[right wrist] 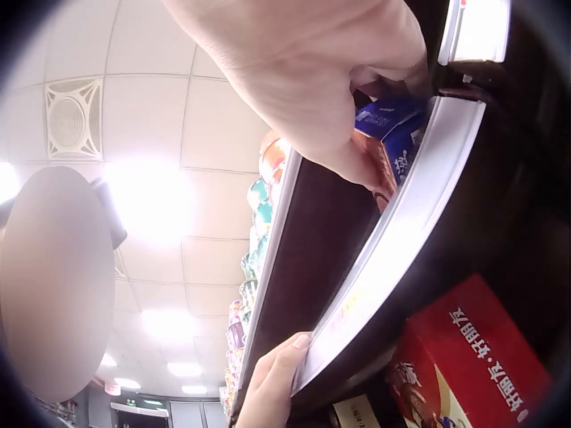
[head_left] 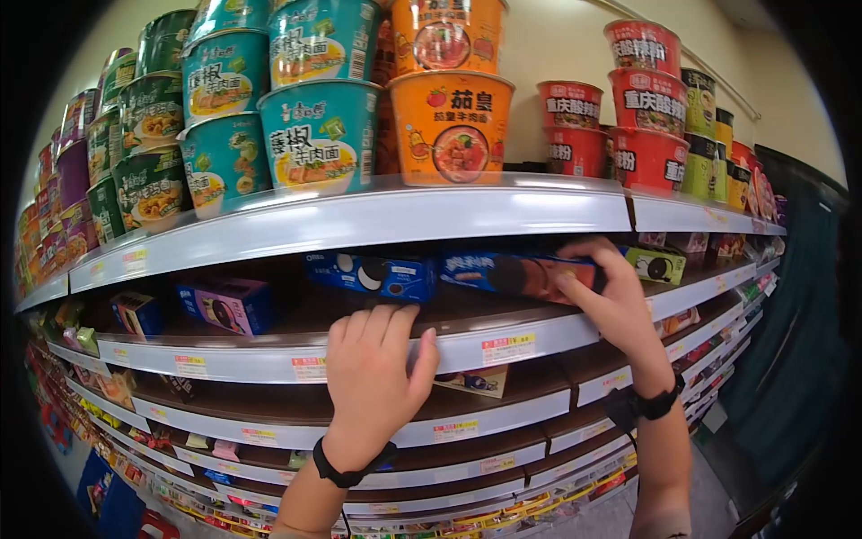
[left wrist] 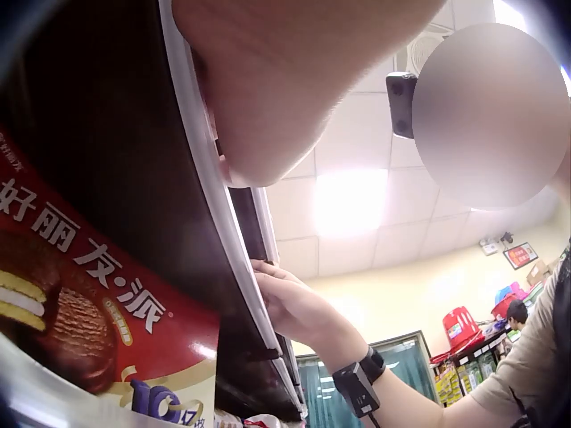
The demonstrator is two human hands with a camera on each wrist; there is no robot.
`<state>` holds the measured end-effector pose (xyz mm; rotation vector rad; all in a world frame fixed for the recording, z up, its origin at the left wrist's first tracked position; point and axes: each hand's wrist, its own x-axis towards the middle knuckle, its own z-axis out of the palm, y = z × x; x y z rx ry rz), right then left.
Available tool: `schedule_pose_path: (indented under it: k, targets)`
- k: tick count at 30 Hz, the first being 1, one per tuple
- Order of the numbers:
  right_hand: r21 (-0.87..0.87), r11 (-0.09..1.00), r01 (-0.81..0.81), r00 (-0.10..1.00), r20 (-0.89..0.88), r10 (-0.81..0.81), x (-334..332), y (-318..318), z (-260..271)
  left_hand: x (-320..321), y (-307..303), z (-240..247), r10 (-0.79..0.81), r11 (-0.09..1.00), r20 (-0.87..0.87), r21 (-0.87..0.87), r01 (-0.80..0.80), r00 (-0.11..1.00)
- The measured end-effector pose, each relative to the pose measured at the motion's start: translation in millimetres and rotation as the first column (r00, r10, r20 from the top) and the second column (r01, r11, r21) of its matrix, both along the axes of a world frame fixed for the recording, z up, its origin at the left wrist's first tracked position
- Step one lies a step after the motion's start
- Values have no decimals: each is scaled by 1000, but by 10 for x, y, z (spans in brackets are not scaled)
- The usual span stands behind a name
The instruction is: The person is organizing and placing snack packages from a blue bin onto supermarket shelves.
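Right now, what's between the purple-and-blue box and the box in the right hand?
In the head view, one blue Oreo box sits between the purple-and-blue box and the gripped box in the right hand.

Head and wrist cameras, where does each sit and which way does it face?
Head view: on the head, facing forward and down at the shelves; left hand, right hand and forearms show.
Left: on the left wrist, facing up past a red box; both hands show.
Right: on the right wrist, facing up past a blue box; both hands show.
Both wrist views share ceiling, head and hands.
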<state>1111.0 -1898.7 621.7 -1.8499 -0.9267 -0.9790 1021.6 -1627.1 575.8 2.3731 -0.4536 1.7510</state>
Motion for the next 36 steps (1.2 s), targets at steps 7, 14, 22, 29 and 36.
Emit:
schedule_pose_path:
  k: [7, 14, 22, 29, 36]
  targets:
    - [-100, 993, 64, 997, 51, -59, 97, 61, 61, 40, -80, -18, 25, 1000, 18, 16, -26, 1000]
    - [-238, 970, 60, 997, 52, -49, 266, 15, 143, 56, -180, 4, 30, 999, 9, 13, -30, 1000]
    - [-142, 988, -65, 981, -189, 38, 227, -441, 193, 78, -237, 7, 55, 998, -4, 8, -55, 998]
    - [145, 971, -187, 953, -212, 216, 357, -473, -48, 99, -289, -11, 68, 998, -19, -1, -68, 997]
    - [37, 999, -23, 1000, 12, 22, 272, -553, -105, 120, -350, -15, 100, 995, -34, 0, -100, 994]
